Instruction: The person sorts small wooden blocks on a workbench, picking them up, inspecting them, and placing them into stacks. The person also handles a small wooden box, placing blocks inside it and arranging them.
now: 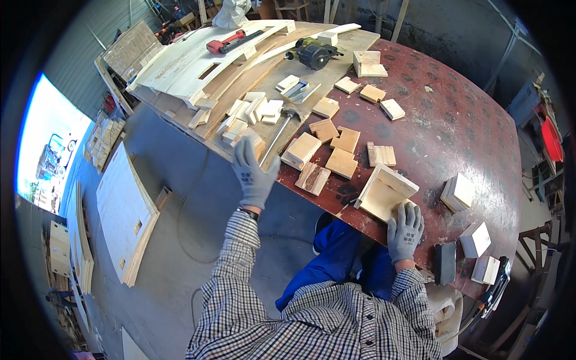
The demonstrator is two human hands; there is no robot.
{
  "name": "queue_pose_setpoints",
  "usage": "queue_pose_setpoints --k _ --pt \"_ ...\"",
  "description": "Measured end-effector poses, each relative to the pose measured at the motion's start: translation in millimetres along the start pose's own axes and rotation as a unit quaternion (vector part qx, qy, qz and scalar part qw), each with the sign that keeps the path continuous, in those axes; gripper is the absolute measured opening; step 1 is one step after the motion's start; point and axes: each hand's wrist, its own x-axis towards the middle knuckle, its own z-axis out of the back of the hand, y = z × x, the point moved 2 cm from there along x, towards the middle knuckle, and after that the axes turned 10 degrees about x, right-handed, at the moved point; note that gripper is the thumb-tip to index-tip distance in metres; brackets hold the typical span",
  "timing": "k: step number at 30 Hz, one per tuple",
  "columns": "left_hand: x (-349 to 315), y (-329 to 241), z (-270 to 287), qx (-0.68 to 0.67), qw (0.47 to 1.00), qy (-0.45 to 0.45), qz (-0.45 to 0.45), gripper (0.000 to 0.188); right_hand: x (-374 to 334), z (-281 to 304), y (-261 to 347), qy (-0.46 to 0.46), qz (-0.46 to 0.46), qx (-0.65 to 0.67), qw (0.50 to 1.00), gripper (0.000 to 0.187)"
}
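My left hand (255,179), in a grey glove, is raised by the table's near edge with its thumb and fingers apart. Just beyond it lies a hammer (278,137), its handle end near the gap between thumb and fingers. My right hand (406,233), also gloved, grips the near right side of a corner piece (384,195) made of two light wooden boards joined at an angle. That piece rests at the edge of the dark red tabletop (408,150). Several small wooden blocks (342,162) lie between the hammer and the corner piece.
A red nail gun (227,43) lies on a pale panel (180,66) at the far left. A dark and yellow power tool (313,54) stands on the far boards. More blocks (458,193) and a black block (445,263) sit to the right. Panels (126,210) lean at left.
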Motion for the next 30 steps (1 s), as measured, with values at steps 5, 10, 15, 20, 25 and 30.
queue_pose_setpoints --k 5,10,15,20,25,30 --pt "44.0 151.5 -72.9 0.024 0.919 0.383 0.091 0.116 0.6 -0.7 3.6 -0.003 0.005 0.003 1.000 0.057" --pt "56.3 153.3 -109.5 0.114 0.821 0.547 0.116 0.126 1.6 -1.1 3.1 -0.002 0.007 0.012 1.000 0.058" --pt "49.3 137.7 -112.5 0.031 0.843 0.493 0.214 0.122 1.8 3.0 1.6 -0.005 0.000 0.010 1.000 0.058" --pt "18.7 113.9 -108.9 0.027 0.916 0.323 0.237 0.122 2.4 4.7 3.4 -0.002 0.002 0.022 1.000 0.058" --pt "6.9 87.8 -98.6 0.035 0.937 0.255 0.237 0.123 0.4 4.2 3.3 0.001 0.000 0.030 1.000 0.058" --pt "13.5 86.4 -111.9 0.045 0.927 0.282 0.242 0.122 2.1 8.2 2.1 -0.013 -0.011 0.039 0.999 0.056"
